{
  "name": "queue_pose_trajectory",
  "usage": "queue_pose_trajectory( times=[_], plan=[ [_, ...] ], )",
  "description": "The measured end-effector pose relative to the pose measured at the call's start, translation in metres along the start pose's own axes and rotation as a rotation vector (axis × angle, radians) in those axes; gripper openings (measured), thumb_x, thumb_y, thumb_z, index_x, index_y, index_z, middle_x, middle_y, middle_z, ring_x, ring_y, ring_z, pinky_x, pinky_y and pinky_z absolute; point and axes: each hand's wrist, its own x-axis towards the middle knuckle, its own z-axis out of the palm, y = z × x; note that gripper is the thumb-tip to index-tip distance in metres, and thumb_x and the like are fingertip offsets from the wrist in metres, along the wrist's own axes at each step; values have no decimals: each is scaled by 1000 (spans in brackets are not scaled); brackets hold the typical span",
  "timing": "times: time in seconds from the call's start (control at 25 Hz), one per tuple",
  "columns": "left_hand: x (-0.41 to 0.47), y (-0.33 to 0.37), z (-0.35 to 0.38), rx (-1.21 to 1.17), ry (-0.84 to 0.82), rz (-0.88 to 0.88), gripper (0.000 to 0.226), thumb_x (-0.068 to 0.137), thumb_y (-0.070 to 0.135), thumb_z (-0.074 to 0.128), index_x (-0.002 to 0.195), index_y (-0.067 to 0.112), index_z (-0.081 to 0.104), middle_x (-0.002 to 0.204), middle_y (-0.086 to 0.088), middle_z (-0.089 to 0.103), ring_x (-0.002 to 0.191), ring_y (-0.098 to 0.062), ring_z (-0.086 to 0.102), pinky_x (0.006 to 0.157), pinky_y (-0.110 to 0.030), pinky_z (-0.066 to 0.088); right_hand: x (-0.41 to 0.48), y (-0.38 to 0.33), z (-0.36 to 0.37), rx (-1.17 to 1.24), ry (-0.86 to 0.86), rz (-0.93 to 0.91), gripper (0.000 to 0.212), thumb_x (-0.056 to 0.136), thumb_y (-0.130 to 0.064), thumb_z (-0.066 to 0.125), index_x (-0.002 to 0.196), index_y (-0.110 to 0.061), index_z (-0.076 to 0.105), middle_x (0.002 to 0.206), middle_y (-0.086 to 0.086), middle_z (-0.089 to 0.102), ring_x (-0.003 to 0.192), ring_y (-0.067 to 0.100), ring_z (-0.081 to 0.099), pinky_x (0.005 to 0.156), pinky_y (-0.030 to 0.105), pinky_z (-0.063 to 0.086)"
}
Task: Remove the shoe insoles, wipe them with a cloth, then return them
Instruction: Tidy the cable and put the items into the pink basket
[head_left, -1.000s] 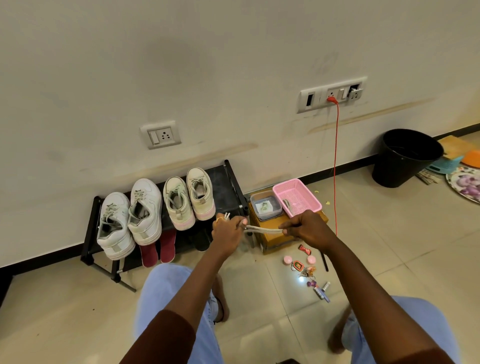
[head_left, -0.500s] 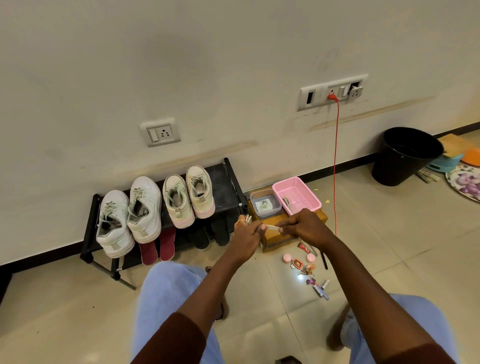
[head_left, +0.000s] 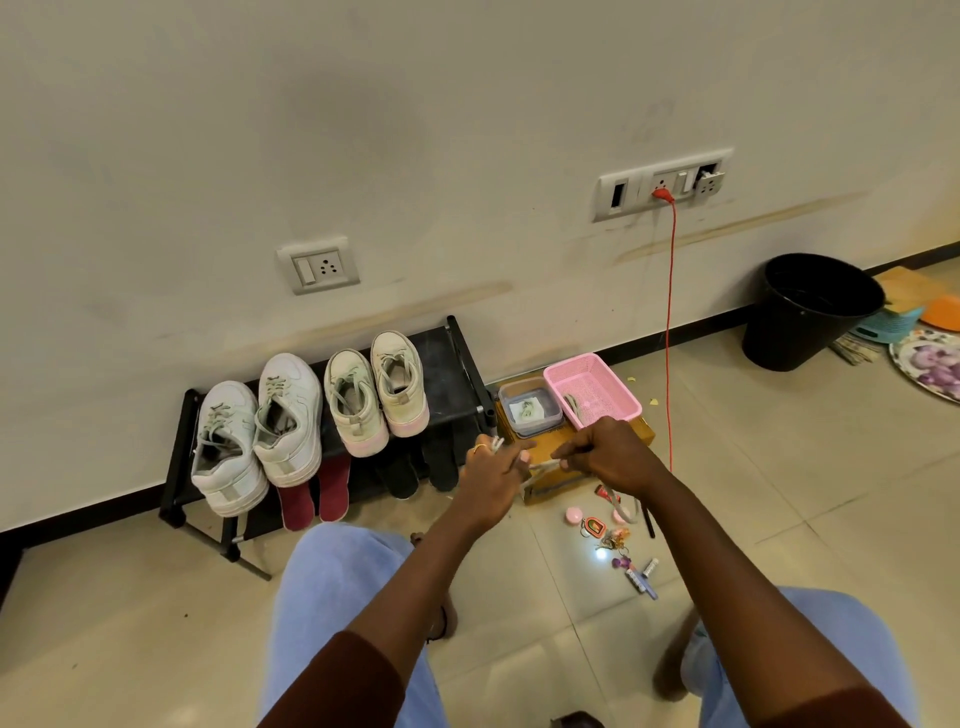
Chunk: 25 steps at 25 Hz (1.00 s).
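The left hand (head_left: 493, 470) and right hand (head_left: 610, 452), close together in front of the shoe rack (head_left: 453, 371), each pinch one end of a pale lace (head_left: 539, 469) stretched between them.

Standing in a row on the top shelf of the black rack (head_left: 457, 374), toes pointing at the wall: white sneakers (head_left: 288, 415) at the left, heels hanging over the front edge, and just beside them cream sneakers (head_left: 356, 402) with pink soles. Showing grey-green laces and open mouths, the insides too dark to read. Leaning on the lower tier beneath, two maroon insole-shaped pieces (head_left: 296, 499) and two dark ones (head_left: 400, 475), kind unclear. Stretching as a pale strip (head_left: 540, 467) between left hand (head_left: 493, 467) and right hand (head_left: 608, 452), being pinched by both.
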Motion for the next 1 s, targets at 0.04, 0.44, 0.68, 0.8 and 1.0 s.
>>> queue_pose_trajectory(
  times=[0.04, 0.44, 0.68, 0.8, 1.0],
  plan=[
    [-1, 6, 5, 5, -24, 18, 38, 102, 35, 29, 123, 20, 57, 124, -12, 37, 115, -26, 39, 96, -37, 37, 1, -3, 4, -10, -7, -19, 17, 81, -5, 65, 97, -6, 72, 83, 1, 67, 70, 0, 55, 68, 15, 43],
    [7, -7, 10, -39, 45, -49, 33, 102, 29, 30, 105, 10, 56, 120, -15, 41, 96, -16, 39, 85, -31, 36, -12, 10, -15, 26, -47, 17, 18, 81, -4, 65, 98, -5, 71, 56, -11, 61, 47, -2, 49, 50, 7, 37],
    [11, -26, -2, -33, 92, -131, 32, 102, 25, 31, 106, 7, 57, 115, -15, 44, 94, -16, 39, 81, -26, 31, -17, 20, -37, 171, -78, 74, 14, 84, 4, 57, 84, -4, 69, 61, 9, 61, 54, 17, 53, 49, 18, 48],
    [7, -19, -6, -233, 125, -138, 24, 101, 22, 36, 120, 15, 48, 116, -8, 44, 105, -21, 46, 84, -28, 35, -14, 18, -33, 150, 29, 76, 14, 84, 0, 60, 96, -3, 68, 89, 22, 66, 66, 20, 61, 57, 16, 53],
    [2, -11, -9, -792, 186, -242, 44, 98, 7, 39, 138, 26, 38, 111, -18, 50, 100, -26, 54, 89, -38, 44, -10, 1, -19, -182, 86, 29, 22, 85, -3, 60, 105, -6, 69, 101, 9, 67, 82, 10, 59, 71, 11, 44]
  ],
)
